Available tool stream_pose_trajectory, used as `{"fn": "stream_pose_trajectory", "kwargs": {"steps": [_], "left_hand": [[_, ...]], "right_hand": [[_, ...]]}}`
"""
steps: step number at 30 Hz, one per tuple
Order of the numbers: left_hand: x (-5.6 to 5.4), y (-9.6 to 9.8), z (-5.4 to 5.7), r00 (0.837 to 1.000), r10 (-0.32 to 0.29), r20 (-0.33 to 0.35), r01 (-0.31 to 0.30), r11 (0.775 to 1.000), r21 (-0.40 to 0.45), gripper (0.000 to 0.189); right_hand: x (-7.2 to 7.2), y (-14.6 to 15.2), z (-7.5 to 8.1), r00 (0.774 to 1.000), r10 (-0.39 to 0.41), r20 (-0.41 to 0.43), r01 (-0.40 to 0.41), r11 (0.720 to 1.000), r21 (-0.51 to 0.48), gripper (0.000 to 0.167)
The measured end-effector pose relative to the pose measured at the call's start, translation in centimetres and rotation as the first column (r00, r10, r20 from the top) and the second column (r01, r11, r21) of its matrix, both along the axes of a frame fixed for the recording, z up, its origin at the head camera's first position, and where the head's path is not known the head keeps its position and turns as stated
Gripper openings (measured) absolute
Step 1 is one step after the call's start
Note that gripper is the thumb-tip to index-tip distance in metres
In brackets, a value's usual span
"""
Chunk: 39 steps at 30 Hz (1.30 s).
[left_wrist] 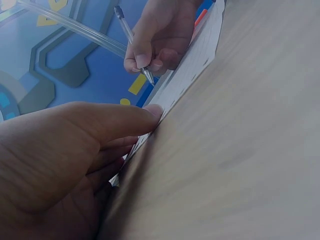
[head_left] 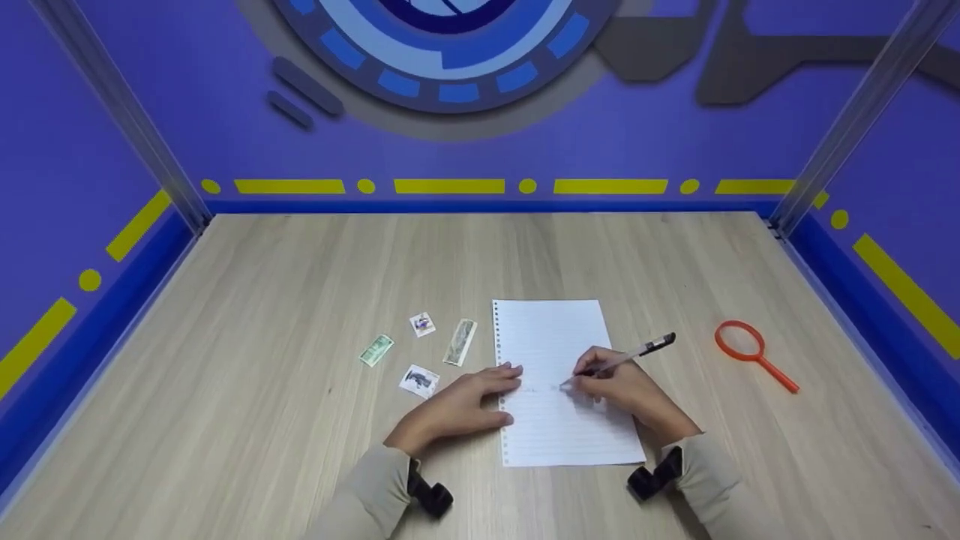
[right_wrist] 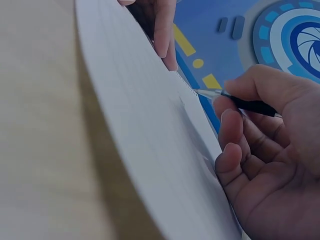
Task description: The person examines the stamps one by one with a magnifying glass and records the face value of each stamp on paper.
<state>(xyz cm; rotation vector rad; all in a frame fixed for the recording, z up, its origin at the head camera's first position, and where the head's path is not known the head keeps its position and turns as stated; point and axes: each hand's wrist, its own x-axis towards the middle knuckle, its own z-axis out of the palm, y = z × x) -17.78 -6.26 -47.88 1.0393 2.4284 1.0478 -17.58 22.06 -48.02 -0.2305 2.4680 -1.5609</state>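
Observation:
A lined, hole-punched sheet of paper [head_left: 555, 442] lies on the table in front of me. My right hand [head_left: 622, 390] pinches a gel pen [head_left: 645, 348] with a clear barrel and dark grip. In the right wrist view the tip of the pen [right_wrist: 207, 93] is down at the sheet, and faint marks run across the paper's middle in the head view. My left hand [head_left: 469, 405] rests on the sheet's punched left edge, fingers extended. From the left wrist, the thumb [left_wrist: 147, 116] presses on that edge.
Left of the sheet lie several small stamps: a green one [head_left: 376, 349], a small square one [head_left: 422, 324], a long narrow one [head_left: 460, 342] and one with a dark picture [head_left: 419, 381]. An orange magnifying glass [head_left: 761, 356] lies at the right. Blue panels [head_left: 480, 161] enclose the wooden table [head_left: 225, 360].

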Motion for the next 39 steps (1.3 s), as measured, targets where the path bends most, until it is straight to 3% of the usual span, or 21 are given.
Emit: {"fn": "stream_pose_trajectory", "kwargs": {"steps": [8,23,39], "left_hand": [[-0.1,0.1,-0.1,1.000,-0.005,-0.027,0.005,1.000,-0.003,0.057],[-0.1,0.1,-0.1,1.000,0.008,0.012,-0.008,1.000,-0.014,0.056],[-0.1,0.0,-0.2,1.000,-0.005,-0.010,0.005,1.000,0.003,0.055]], "right_hand": [[-0.1,0.4,0.0,1.000,0.019,0.004,-0.019,1.000,0.003,0.018],[-0.7,2.3,0.6,0.996,0.055,-0.068,-0.055,0.999,0.002,0.023],[-1.5,5.4,1.2,0.996,0.066,-0.052,-0.066,0.998,0.016,0.023]]}}
